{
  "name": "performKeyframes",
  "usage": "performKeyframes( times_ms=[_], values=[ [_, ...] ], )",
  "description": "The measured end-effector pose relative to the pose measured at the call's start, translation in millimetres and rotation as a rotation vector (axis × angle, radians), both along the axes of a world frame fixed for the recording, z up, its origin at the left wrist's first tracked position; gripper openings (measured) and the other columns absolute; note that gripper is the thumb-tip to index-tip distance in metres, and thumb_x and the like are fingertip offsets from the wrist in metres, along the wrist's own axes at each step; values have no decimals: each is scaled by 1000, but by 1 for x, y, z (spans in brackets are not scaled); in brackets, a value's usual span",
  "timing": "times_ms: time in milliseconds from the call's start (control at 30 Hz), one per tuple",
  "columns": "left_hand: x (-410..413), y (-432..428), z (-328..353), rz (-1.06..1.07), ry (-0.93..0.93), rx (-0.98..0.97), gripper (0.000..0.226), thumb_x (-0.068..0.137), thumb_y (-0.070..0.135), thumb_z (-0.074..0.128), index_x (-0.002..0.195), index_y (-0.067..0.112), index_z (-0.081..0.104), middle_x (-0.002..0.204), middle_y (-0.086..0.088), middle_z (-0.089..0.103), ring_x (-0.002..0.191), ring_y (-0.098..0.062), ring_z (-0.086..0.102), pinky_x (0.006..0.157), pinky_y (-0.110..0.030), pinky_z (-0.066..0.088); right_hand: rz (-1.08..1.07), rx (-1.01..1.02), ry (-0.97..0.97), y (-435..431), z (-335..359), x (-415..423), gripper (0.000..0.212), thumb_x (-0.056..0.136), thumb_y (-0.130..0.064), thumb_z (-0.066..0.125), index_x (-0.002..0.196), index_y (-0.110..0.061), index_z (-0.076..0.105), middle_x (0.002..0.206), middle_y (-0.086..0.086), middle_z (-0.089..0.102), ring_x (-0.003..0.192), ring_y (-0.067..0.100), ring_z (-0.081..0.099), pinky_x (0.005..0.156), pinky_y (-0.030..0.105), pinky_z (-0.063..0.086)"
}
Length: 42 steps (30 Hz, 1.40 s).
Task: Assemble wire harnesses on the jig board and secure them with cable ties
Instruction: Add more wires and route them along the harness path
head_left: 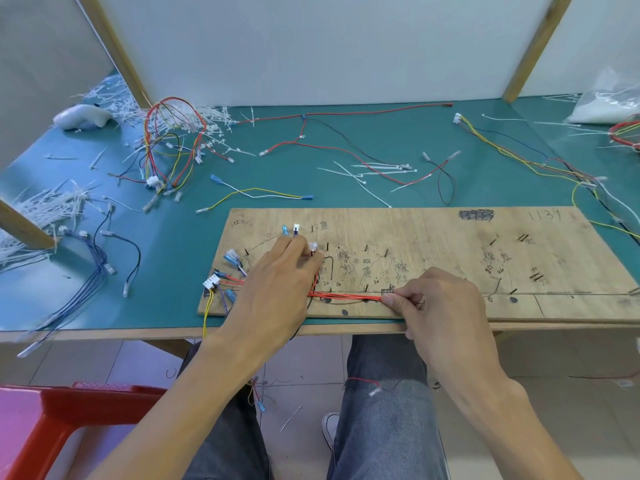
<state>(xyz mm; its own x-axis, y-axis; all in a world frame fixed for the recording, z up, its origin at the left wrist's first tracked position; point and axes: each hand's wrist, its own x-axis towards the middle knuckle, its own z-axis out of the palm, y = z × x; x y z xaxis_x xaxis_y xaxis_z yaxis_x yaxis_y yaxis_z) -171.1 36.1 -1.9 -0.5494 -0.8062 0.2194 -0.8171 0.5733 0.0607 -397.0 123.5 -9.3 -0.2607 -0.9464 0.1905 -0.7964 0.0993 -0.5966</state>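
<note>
Your knees in grey jeans (pixel 377 410) sit closest, over a tiled floor, with a red plastic stool (pixel 52 420) at your lower left and a stray red wire (pixel 363 381) draped across your right thigh. Above them, your forearms reach up onto the jig board (pixel 433 237), a plywood sheet lying at the front edge of the desk (pixel 180 244) and marked with handwriting and small black pegs. Your right hand (pixel 440 299) is closed in a pinch, thumb and fingers gripping the bundle of red wires (pixel 346 296) that runs taut along the board's near edge. Your left hand (pixel 277 285) lies flat and mostly open, palm down, pressing the other end of that bundle against the board; whether its fingers hold anything underneath, you cannot tell. Just left of it, blue terminals (pixel 231 256) and a white connector (pixel 211 282) fan out, with a yellow wire (pixel 207 313) hanging over the board's edge. Farther back on the green desk lie loose white cable ties (pixel 381 168), a tangled finished harness (pixel 169 140), and heaps of trimmed tie ends (pixel 45 202) to the left.
</note>
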Motion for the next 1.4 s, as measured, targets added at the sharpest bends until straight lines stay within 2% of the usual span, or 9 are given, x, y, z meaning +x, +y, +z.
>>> performKeyframes(
  times_ms=[133,333,500,600,733,900,1033,1267,1400],
  values=[
    [2,-2,-3,-23,-5,22,58,79,2,75,135,9,65,117,-6,59,114,-29,53,88,-45,57,3,-6,-2,0,2,-1,17,90,-36,83,83,-20,83,79,-3,63,64,27,66,69,46,55],
    [17,3,-4,-112,35,43,56,85,3,68,139,15,63,129,-3,65,129,-25,55,100,-45,55,10,-30,45,-1,8,-2,12,85,-33,87,87,-21,84,77,-5,67,77,22,65,74,43,54],
    [20,8,-5,-139,93,16,39,96,10,62,135,15,65,134,-5,66,134,-25,54,111,-41,48,4,20,49,1,15,-8,10,87,-34,85,82,-26,83,81,-8,63,74,18,64,73,42,54],
    [19,10,-5,-125,174,5,33,103,24,50,130,18,66,131,-1,67,134,-18,51,109,-38,47,-1,69,11,-2,18,-15,9,90,-27,83,83,-23,80,88,-6,62,69,23,66,73,45,56],
    [18,11,-8,-72,187,44,44,103,50,48,128,21,69,133,3,65,135,-14,48,109,-36,45,-27,73,46,-5,21,-18,9,90,-29,84,84,-24,79,90,-6,66,70,21,69,75,42,57],
    [15,11,-14,-5,262,98,39,93,47,66,121,20,74,132,1,64,130,-16,50,104,-36,48,-70,34,-348,4,18,-28,21,81,-28,92,96,-33,77,87,-10,73,55,13,70,57,21,55],
    [13,10,-14,21,252,109,40,91,48,68,120,22,75,131,3,64,129,-17,51,100,-37,49,6,67,-715,14,20,-42,25,77,-24,90,100,-25,81,89,-1,77,66,20,75,60,23,56],
    [13,9,-14,34,234,128,45,91,52,62,123,22,74,135,2,63,132,-17,50,100,-40,50,7,72,-713,26,25,-61,29,85,-5,85,106,-23,78,98,2,79,76,28,79,77,35,64],
    [12,10,-13,51,231,141,46,92,52,64,125,23,73,138,3,61,134,-17,50,100,-41,51,-99,32,-676,31,19,-64,32,93,-3,77,114,-27,72,102,1,73,65,26,77,63,27,61]
  ],
)
